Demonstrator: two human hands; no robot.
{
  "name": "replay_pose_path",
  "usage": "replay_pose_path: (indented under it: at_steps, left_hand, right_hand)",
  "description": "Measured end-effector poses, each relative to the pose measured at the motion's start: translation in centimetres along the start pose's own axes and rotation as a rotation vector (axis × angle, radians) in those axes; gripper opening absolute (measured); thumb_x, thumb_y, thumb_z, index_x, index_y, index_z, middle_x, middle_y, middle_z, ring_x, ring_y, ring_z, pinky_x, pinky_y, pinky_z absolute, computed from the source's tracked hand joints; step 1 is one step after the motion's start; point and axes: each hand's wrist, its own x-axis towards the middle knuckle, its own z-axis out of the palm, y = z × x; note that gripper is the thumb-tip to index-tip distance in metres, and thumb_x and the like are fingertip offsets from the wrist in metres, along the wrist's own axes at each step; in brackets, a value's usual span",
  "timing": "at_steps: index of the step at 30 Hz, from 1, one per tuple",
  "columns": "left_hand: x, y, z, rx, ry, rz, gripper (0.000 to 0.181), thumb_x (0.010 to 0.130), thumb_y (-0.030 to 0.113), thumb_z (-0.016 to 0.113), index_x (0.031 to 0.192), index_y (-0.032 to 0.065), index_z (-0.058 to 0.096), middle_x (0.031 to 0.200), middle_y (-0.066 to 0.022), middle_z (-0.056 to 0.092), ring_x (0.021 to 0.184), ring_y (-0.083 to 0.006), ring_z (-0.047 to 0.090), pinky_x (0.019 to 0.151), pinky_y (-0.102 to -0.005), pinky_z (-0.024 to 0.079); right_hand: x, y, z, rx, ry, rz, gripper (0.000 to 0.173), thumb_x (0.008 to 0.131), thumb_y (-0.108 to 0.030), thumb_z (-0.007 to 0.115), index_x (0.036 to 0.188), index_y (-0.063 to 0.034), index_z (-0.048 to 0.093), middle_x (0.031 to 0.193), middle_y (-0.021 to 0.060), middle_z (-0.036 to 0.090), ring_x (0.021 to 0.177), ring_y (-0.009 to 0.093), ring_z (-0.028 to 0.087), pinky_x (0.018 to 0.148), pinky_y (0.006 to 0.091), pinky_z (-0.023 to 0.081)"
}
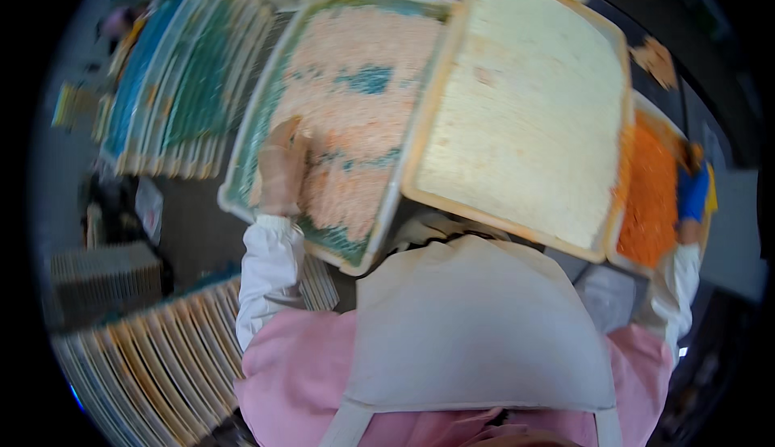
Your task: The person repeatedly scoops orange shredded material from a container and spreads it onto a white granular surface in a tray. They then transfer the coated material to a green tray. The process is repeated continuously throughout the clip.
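My left hand (pixel 281 171), blurred, lies over the left side of a shallow tray (pixel 382 238) with a white rim and green mesh bottom. Pale pink, crumbly material (pixel 363 111) is spread unevenly there, with bare green patches showing. I see nothing held in this hand, though its underside is hidden. At far right my right hand (pixel 688 230) reaches over a tub of orange, wet-looking crumbly material (pixel 646 190). A blue and yellow thing (pixel 694 196) covers much of that hand; whether it is gripped or worn I cannot make out.
Right of the mesh tray, overlapping its edge, sits a yellowish-rimmed tray (pixel 514 214) with a pale sheet-like surface. Stacked blue and green trays (pixel 187 78) stand at upper left. More stacked trays (pixel 163 356) are at lower left. A brown scrap (pixel 655 61) lies at upper right.
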Motion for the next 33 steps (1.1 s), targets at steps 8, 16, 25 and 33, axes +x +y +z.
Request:
replay_pose_path:
  at_steps: [8,16,25,33]
  left_hand:
    - [-1.8,7.5,20.4,0.783,-0.415,0.991,0.044,0.078,0.015,0.057,0.120,0.0057,0.047,0.114,-0.0229,0.051,0.104,-0.0366,0.049,0.091,-0.0372,0.041]
    - [-8.3,15.1,29.5,0.425,-0.734,0.827,0.039,0.086,0.020,0.048,0.121,0.0021,0.043,0.114,-0.0204,0.050,0.105,-0.0357,0.049,0.094,-0.0384,0.038]
    - [-6.6,13.4,27.6,0.719,-0.643,0.682,0.039,0.080,0.031,0.056,0.107,0.0039,0.054,0.109,-0.0141,0.052,0.093,-0.0252,0.056,0.077,-0.0363,0.046]
    - [-7.6,15.7,17.5,-0.857,-0.806,-0.316,0.039,0.086,0.043,0.052,0.097,0.0062,0.056,0.062,0.0034,0.041,0.055,-0.0086,0.040,0.052,-0.0251,0.039]
  right_hand:
    - [-8.2,-11.8,8.7,-0.014,-0.662,-0.251,0.029,0.081,-0.004,0.055,0.110,-0.0049,0.055,0.096,0.0109,0.057,0.087,0.021,0.057,0.080,0.0272,0.043]
    - [-8.6,-5.0,4.2,0.226,-0.347,-0.052,0.019,0.076,-0.001,0.061,0.094,-0.0037,0.063,0.095,0.0098,0.058,0.089,0.020,0.057,0.079,0.0274,0.044]
    - [-11.2,4.7,0.3,-0.341,-0.428,0.142,0.021,0.077,-0.013,0.062,0.096,-0.0028,0.059,0.096,0.0153,0.061,0.087,0.027,0.059,0.075,0.0307,0.046]
    - [-9.7,8.6,3.8,-0.852,-0.985,0.054,0.028,0.076,-0.030,0.059,0.085,-0.0037,0.064,0.088,0.0222,0.061,0.087,0.039,0.057,0.070,0.0429,0.049]
